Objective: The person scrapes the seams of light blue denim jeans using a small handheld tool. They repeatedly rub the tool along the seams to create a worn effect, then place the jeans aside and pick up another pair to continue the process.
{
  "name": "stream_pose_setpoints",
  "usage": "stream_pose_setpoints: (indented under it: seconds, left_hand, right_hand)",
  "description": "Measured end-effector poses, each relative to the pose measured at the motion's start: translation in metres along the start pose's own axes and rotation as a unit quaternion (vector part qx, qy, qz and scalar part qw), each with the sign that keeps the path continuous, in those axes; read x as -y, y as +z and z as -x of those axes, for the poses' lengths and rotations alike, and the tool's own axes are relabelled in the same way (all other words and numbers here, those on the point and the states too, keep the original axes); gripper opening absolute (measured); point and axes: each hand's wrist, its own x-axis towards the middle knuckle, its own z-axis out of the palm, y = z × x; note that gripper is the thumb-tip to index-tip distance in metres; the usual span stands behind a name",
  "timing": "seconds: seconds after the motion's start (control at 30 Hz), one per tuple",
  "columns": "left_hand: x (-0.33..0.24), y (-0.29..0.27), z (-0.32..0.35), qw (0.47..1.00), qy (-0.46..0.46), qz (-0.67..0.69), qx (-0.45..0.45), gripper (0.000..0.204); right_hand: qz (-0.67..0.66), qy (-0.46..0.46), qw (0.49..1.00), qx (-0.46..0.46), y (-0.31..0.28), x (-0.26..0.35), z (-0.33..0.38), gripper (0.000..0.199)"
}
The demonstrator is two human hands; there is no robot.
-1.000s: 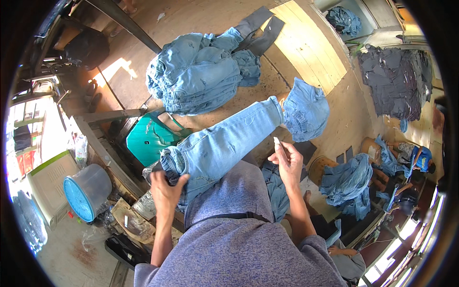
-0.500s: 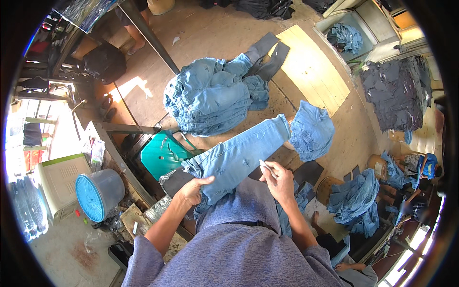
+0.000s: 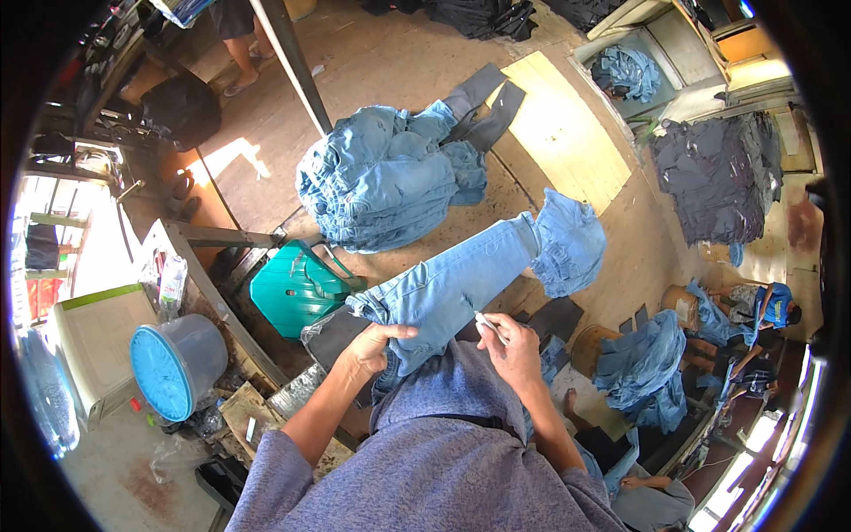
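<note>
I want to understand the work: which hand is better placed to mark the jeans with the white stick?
Right. The right hand already holds the stick over the jeans; the left hand pins their waist end.

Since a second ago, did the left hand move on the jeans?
Yes. The left hand slid from the jeans' left edge inward, away from the green bag.

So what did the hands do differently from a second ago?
The left hand slid from the waistband edge up onto the light blue denim jeans, its grip now pinching the cloth. The right hand dropped lower, toward the body. It still holds the small white stick, and the jeans stay stretched out.
</note>
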Motion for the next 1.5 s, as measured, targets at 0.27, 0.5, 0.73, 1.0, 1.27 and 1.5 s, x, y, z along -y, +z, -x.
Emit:
stream_pose_setpoints:
  seconds: [0.27,0.5,0.73,1.0,1.27,1.5]
  left_hand:
    - [0.006,-0.005,0.002,1.0,0.027,-0.001,-0.006,0.053]
    - [0.009,-0.007,0.0,0.999,0.032,0.023,0.009,0.051]
    - [0.012,-0.004,0.002,0.998,0.047,0.037,-0.007,0.05]
    - [0.011,-0.003,0.007,0.997,0.049,0.048,0.023,0.042]
    - [0.009,-0.001,0.009,0.998,0.054,0.03,-0.001,0.04]
    - [0.009,-0.007,0.006,0.999,0.005,-0.032,-0.036,0.034]
  right_hand:
    - [0.068,-0.011,0.998,0.005,0.006,0.013,0.004,0.017]
    - [0.051,-0.01,0.999,0.009,0.008,0.021,0.004,0.018]
    - [0.048,-0.007,0.999,0.003,0.007,0.025,0.003,0.023]
    - [0.073,-0.041,0.997,-0.002,0.009,0.03,-0.001,0.02]
    - [0.1,-0.06,0.993,-0.02,0.014,0.042,-0.004,0.017]
    - [0.236,-0.217,0.947,0.0,0.033,0.053,-0.014,0.009]
